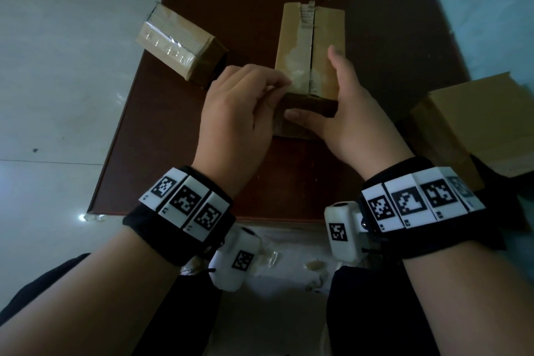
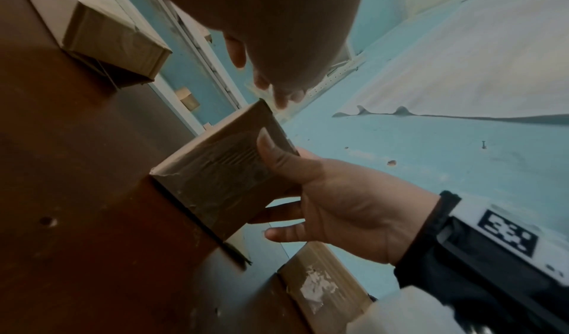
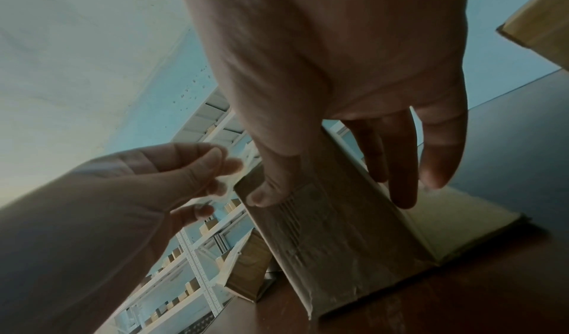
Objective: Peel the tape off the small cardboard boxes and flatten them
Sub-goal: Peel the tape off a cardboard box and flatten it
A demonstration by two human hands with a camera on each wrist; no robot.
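The small cardboard box (image 1: 310, 49) is lying mid-counter (image 1: 390, 72). The right hand (image 1: 344, 113) is clasping its near end — thumb across the end face, fingers along the side. The left hand (image 1: 239, 113) is pinching clear tape (image 3: 229, 186) at the near top corner.

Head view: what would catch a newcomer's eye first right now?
First, the two hands meeting on the middle cardboard box on the brown table: the left hand pinches clear tape at its near edge while the right hand holds the box's near end. Next, a second taped box lying at the table's far left.
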